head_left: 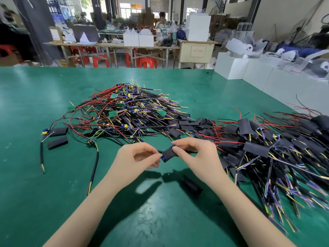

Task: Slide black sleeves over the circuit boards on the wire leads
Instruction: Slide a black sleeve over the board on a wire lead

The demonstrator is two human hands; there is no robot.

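Hands (140, 155) pinched on black sleeve (169, 154)

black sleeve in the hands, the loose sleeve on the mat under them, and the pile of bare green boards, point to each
black sleeve (170, 153), head view, middle of its outer face between the fingers
loose sleeve (193, 186), head view, middle of its top face
pile of bare green boards (122, 111), head view, centre of the heap

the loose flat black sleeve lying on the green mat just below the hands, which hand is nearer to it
Right. The right hand is just above the loose flat black sleeve; the left hand is farther off, up and to its left.
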